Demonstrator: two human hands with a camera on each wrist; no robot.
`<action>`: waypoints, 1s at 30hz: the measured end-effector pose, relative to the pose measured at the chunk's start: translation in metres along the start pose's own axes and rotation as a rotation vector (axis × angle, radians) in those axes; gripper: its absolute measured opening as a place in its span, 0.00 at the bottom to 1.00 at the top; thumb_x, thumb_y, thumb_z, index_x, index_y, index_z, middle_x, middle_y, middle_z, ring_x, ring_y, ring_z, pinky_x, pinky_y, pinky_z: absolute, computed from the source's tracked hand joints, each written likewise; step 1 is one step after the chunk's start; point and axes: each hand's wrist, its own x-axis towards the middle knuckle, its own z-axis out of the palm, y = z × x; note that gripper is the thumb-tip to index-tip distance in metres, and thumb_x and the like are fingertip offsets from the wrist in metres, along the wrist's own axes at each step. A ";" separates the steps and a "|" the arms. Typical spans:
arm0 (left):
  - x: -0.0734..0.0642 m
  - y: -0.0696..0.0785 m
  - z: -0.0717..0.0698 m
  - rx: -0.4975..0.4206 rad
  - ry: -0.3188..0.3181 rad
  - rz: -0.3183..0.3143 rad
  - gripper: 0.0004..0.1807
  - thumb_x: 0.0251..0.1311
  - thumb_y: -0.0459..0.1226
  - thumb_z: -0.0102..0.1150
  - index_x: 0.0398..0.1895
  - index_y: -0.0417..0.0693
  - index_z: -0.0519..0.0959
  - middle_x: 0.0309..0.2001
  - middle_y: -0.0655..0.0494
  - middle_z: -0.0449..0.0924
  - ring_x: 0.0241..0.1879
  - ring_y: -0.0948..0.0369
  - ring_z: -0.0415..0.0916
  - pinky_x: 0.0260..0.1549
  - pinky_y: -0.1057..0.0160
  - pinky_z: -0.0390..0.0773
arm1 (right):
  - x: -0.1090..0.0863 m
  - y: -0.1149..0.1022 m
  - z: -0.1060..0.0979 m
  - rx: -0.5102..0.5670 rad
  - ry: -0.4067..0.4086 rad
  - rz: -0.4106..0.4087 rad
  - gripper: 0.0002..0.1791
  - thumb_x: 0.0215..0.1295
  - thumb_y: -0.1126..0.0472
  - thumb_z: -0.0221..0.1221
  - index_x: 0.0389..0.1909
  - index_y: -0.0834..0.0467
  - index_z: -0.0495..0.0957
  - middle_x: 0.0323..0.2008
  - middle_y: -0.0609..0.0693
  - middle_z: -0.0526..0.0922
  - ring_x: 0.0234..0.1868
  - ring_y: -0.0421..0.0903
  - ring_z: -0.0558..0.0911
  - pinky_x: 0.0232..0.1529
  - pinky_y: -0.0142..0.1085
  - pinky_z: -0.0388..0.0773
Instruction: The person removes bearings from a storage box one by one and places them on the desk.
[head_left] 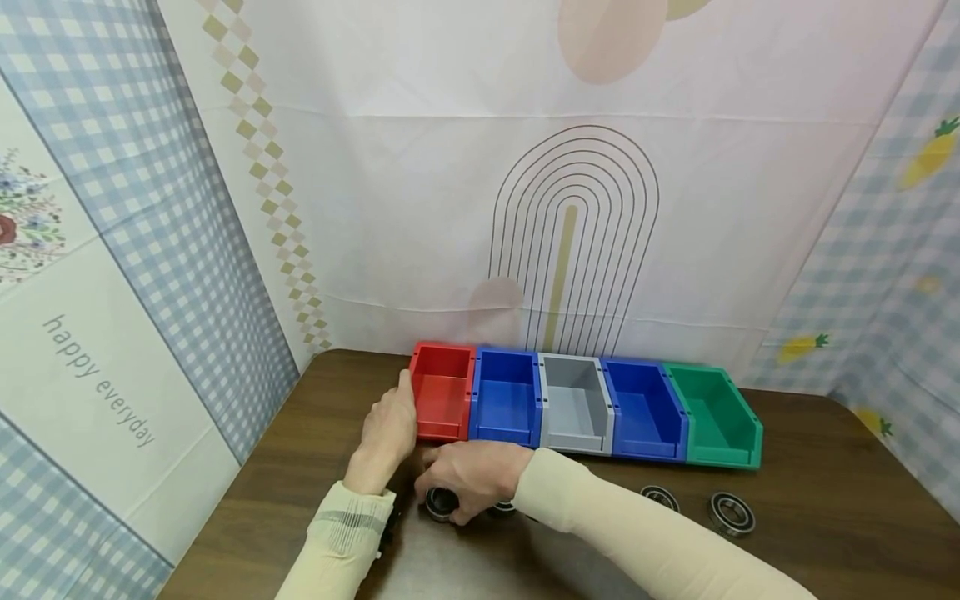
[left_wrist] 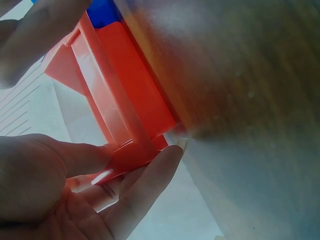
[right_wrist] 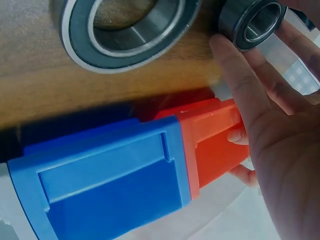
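Observation:
My left hand (head_left: 390, 427) grips the left side wall of the red bin (head_left: 441, 403), which stands on the brown table. In the left wrist view, the thumb and fingers lie on opposite sides of the red bin's (left_wrist: 137, 90) wall. Just in front of the red and blue bins, my right hand (head_left: 474, 475) holds a ball bearing (head_left: 432, 511) by its outer ring. The right wrist view shows fingers at the rim of this bearing (right_wrist: 234, 22), which is tilted. Another bearing (head_left: 504, 506) lies close by, partly hidden under the right hand.
Right of the red bin, joined in a row, are a blue bin (head_left: 507, 437), a grey bin (head_left: 576, 442), another blue bin (head_left: 648, 447) and a green bin (head_left: 723, 457). Two bearings, one (head_left: 651, 493) partly behind the right sleeve and one (head_left: 717, 511) farther right, lie before them.

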 end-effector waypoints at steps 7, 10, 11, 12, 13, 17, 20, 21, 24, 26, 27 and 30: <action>0.001 0.001 0.000 0.009 -0.004 0.012 0.16 0.64 0.24 0.53 0.54 0.36 0.64 0.34 0.36 0.80 0.31 0.38 0.83 0.29 0.42 0.81 | -0.001 -0.001 0.005 -0.001 0.027 0.006 0.28 0.51 0.49 0.76 0.55 0.37 0.82 0.44 0.40 0.82 0.39 0.31 0.79 0.41 0.19 0.74; 0.002 0.001 0.002 0.008 -0.015 0.011 0.17 0.65 0.24 0.52 0.55 0.36 0.64 0.35 0.36 0.80 0.31 0.39 0.83 0.30 0.42 0.82 | -0.006 0.001 0.005 0.031 0.037 0.018 0.28 0.53 0.47 0.75 0.57 0.38 0.81 0.46 0.41 0.82 0.41 0.32 0.79 0.44 0.21 0.75; 0.002 0.001 0.002 0.007 -0.018 0.010 0.17 0.65 0.24 0.52 0.55 0.35 0.64 0.35 0.36 0.81 0.32 0.39 0.83 0.30 0.42 0.82 | -0.009 0.001 0.006 0.048 0.042 0.027 0.28 0.54 0.46 0.74 0.58 0.38 0.80 0.47 0.41 0.82 0.41 0.32 0.79 0.45 0.21 0.76; 0.003 0.002 0.003 0.008 -0.021 0.009 0.17 0.65 0.24 0.52 0.55 0.36 0.64 0.35 0.36 0.81 0.32 0.39 0.83 0.30 0.43 0.82 | -0.012 0.002 0.006 0.062 0.048 0.037 0.27 0.55 0.45 0.73 0.58 0.39 0.80 0.47 0.41 0.81 0.42 0.32 0.80 0.46 0.22 0.76; 0.003 0.002 0.003 0.008 -0.026 0.006 0.18 0.65 0.25 0.53 0.55 0.36 0.64 0.36 0.36 0.81 0.32 0.39 0.83 0.31 0.43 0.82 | -0.016 0.003 0.006 0.079 0.056 0.049 0.27 0.57 0.43 0.72 0.58 0.40 0.80 0.48 0.41 0.81 0.42 0.33 0.80 0.48 0.23 0.77; 0.004 0.003 0.006 0.013 -0.035 0.011 0.20 0.63 0.25 0.56 0.56 0.36 0.64 0.36 0.36 0.81 0.33 0.40 0.84 0.32 0.43 0.83 | -0.040 0.011 0.004 0.137 0.112 0.107 0.25 0.64 0.40 0.65 0.59 0.45 0.79 0.52 0.43 0.81 0.48 0.37 0.81 0.54 0.30 0.79; 0.004 0.004 0.007 0.007 -0.035 0.020 0.21 0.62 0.25 0.57 0.57 0.36 0.64 0.36 0.36 0.81 0.34 0.39 0.84 0.33 0.42 0.83 | -0.066 0.018 0.003 0.187 0.156 0.177 0.26 0.69 0.38 0.60 0.61 0.47 0.79 0.57 0.45 0.80 0.56 0.41 0.80 0.60 0.36 0.78; 0.004 0.004 0.007 0.001 -0.034 0.017 0.22 0.61 0.24 0.57 0.57 0.36 0.64 0.37 0.35 0.81 0.34 0.39 0.83 0.34 0.42 0.83 | -0.076 0.021 0.002 0.206 0.170 0.207 0.27 0.70 0.38 0.59 0.62 0.47 0.79 0.58 0.45 0.80 0.58 0.41 0.80 0.61 0.37 0.78; 0.000 0.001 0.005 -0.001 -0.036 -0.022 0.25 0.62 0.26 0.58 0.62 0.34 0.64 0.43 0.32 0.79 0.41 0.37 0.81 0.39 0.41 0.83 | -0.106 0.028 0.004 0.252 0.244 0.304 0.26 0.71 0.37 0.57 0.61 0.47 0.80 0.57 0.46 0.81 0.58 0.42 0.80 0.60 0.40 0.79; -0.004 -0.001 0.003 0.006 -0.031 -0.047 0.29 0.64 0.29 0.60 0.67 0.32 0.64 0.51 0.30 0.76 0.48 0.36 0.78 0.43 0.40 0.83 | -0.127 0.033 0.007 0.254 0.312 0.393 0.26 0.71 0.36 0.56 0.59 0.47 0.81 0.55 0.44 0.82 0.57 0.42 0.80 0.59 0.42 0.80; -0.005 -0.002 0.003 0.012 -0.023 -0.046 0.31 0.65 0.31 0.61 0.69 0.32 0.64 0.55 0.29 0.74 0.52 0.35 0.76 0.46 0.40 0.82 | -0.138 0.036 0.010 0.248 0.356 0.439 0.25 0.71 0.35 0.56 0.58 0.47 0.82 0.54 0.44 0.83 0.57 0.42 0.80 0.59 0.43 0.80; -0.009 -0.005 0.001 0.022 0.023 -0.006 0.33 0.70 0.39 0.59 0.73 0.33 0.64 0.65 0.29 0.67 0.62 0.34 0.68 0.59 0.35 0.74 | -0.174 0.046 0.019 0.218 0.467 0.601 0.25 0.72 0.36 0.55 0.57 0.49 0.82 0.55 0.47 0.84 0.60 0.47 0.80 0.61 0.48 0.79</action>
